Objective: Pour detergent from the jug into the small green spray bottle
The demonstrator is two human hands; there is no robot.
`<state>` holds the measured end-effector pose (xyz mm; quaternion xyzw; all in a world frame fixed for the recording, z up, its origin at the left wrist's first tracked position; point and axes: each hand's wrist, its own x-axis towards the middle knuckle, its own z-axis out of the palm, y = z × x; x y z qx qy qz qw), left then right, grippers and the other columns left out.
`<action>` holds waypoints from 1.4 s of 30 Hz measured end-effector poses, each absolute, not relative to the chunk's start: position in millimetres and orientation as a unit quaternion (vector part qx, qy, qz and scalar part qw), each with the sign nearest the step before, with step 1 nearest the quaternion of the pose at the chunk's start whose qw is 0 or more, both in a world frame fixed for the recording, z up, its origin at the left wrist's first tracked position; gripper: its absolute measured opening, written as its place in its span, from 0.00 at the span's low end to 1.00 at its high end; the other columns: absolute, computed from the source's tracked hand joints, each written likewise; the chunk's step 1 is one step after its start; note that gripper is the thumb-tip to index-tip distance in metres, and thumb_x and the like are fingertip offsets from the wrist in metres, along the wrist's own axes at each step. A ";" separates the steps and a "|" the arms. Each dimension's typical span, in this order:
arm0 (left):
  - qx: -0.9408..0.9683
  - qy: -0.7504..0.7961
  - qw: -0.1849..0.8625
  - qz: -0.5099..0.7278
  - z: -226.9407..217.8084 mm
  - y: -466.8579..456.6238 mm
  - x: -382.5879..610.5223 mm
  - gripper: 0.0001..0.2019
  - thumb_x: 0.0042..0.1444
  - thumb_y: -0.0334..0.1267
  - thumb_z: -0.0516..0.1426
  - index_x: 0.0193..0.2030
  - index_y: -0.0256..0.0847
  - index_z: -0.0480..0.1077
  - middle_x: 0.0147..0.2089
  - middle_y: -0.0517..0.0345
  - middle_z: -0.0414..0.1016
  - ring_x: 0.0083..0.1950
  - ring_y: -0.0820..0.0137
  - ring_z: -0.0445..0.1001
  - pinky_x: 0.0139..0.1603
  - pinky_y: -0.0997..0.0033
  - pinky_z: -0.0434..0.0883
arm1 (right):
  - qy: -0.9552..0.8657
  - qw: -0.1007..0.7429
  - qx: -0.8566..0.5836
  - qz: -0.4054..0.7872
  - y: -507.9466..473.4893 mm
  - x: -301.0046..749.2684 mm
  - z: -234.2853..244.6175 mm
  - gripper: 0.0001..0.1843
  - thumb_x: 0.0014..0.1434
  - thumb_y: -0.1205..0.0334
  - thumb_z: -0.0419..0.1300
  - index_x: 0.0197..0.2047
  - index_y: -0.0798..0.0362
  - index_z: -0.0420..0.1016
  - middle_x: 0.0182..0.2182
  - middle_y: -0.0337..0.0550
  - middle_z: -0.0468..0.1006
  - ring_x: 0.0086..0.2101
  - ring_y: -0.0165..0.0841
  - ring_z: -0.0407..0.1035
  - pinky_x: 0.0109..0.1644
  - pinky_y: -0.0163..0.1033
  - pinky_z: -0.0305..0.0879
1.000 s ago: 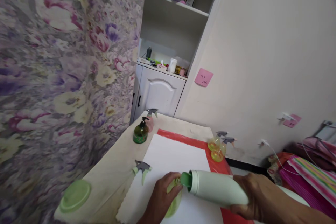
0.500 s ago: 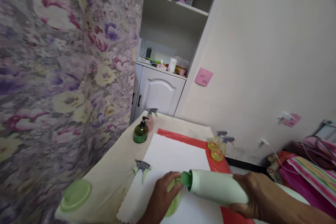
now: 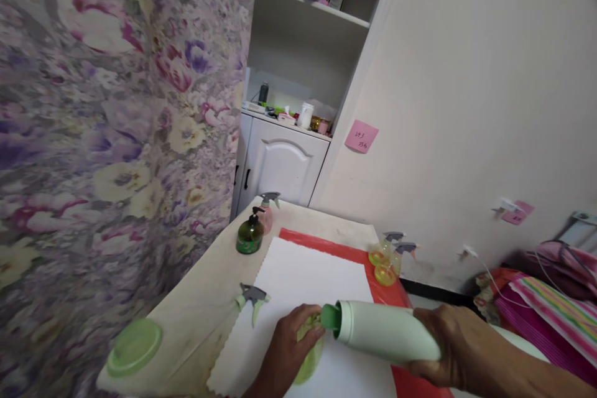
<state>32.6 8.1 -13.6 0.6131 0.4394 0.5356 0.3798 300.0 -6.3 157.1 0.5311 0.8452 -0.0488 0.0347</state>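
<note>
My left hand (image 3: 295, 339) is wrapped round the neck of a yellow-green spray bottle body (image 3: 308, 365) standing on a white sheet (image 3: 317, 286). In my right hand (image 3: 443, 345) lies a pale green detergent bottle (image 3: 377, 326), tipped nearly level. Its darker green spout (image 3: 330, 317) meets the mouth of the spray bottle; whether liquid flows cannot be seen. A grey and green trigger sprayer head (image 3: 254, 298) with a long tube rests left of my left hand. Farther left is a round green cap (image 3: 134, 347).
A dark green pump bottle (image 3: 250, 235) and a pink spray bottle (image 3: 265, 214) stand at the table's back left. Two spray bottles with yellow liquid (image 3: 386, 272) stand on a red sheet (image 3: 326, 245) at right. A floral curtain (image 3: 121, 137) hangs along the left.
</note>
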 end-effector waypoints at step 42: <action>0.616 0.438 0.386 0.529 -12.1 9.5 31.8 0.10 0.55 0.36 0.59 0.43 0.44 0.76 0.44 0.57 0.82 0.48 0.63 0.77 0.51 0.69 0.69 | 0.845 0.039 0.533 -0.037 -4.5 302.7 153.2 0.13 0.49 0.48 0.62 0.34 0.46 0.77 0.26 0.44 0.84 0.27 0.45 0.79 0.27 0.38 0.53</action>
